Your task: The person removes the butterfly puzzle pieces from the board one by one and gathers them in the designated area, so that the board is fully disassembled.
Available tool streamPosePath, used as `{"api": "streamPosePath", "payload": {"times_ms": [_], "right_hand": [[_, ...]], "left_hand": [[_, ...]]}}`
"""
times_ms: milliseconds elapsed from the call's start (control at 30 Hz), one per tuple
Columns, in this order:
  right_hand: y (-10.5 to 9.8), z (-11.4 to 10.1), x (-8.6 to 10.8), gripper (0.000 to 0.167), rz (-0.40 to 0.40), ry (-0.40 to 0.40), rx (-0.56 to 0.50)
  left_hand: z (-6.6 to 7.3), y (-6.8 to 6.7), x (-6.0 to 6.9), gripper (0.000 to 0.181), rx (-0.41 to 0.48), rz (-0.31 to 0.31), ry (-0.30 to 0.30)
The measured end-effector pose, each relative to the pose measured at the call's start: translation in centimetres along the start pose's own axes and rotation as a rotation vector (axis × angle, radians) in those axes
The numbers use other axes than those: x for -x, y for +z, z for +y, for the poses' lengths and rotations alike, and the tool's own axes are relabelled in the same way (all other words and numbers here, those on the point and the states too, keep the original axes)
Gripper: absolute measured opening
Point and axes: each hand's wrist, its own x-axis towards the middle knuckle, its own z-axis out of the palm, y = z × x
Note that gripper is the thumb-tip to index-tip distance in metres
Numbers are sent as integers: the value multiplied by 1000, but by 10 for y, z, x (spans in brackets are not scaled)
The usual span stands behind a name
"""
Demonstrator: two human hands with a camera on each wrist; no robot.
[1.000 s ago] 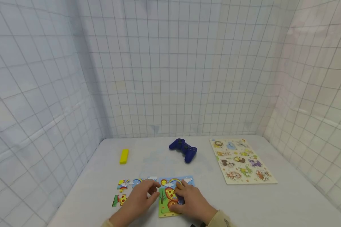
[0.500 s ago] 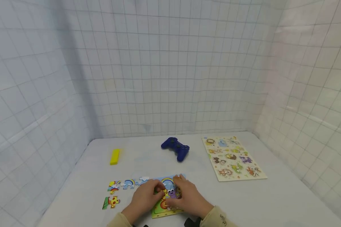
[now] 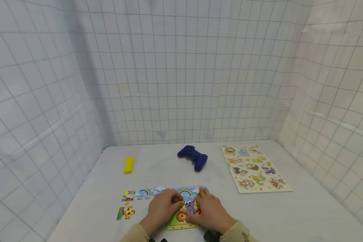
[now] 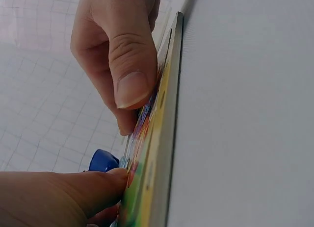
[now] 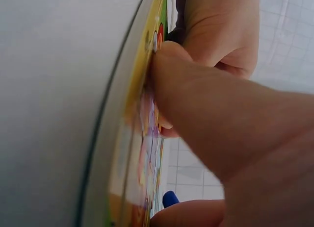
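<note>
A colourful cartoon jigsaw puzzle board [image 3: 178, 226] lies flat on the table, with a purple character [image 3: 189, 205] and a rainbow in its picture. My left hand [image 3: 162, 209] reaches over its left side, fingers bent, and in the left wrist view its thumb [image 4: 110, 183] touches the picture. My right hand [image 3: 212, 211] rests on the right part, fingers spread along the edge; its thumb [image 5: 171, 65] presses the lower picture. I see nothing lifted between the fingers of either hand. Some puzzle pieces lie under the hands and are partly hidden.
Loose puzzle pieces lie left of the board, among them a giraffe piece [image 3: 126, 213] and a rainbow piece [image 3: 144, 194]. Farther back are a yellow block [image 3: 128, 165] and a blue game controller [image 3: 193, 157]. An animal puzzle board [image 3: 260, 169] sits at right. Gridded cloth walls surround the table.
My left hand has moved right from the board's left edge onto the picture. The right hand has shifted slightly right, uncovering the purple character. The head view has swung a little.
</note>
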Motion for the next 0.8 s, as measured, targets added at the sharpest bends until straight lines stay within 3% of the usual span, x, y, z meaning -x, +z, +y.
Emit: {"api": "streamPosePath", "payload": {"times_ms": [600, 800], "right_hand": [[4, 1, 0, 104, -8, 4, -1], [6, 1, -2, 104, -12, -1, -12]], "left_hand": [[8, 0, 2, 10, -58, 54, 32], [12, -1, 3, 8, -36, 70, 28]]}}
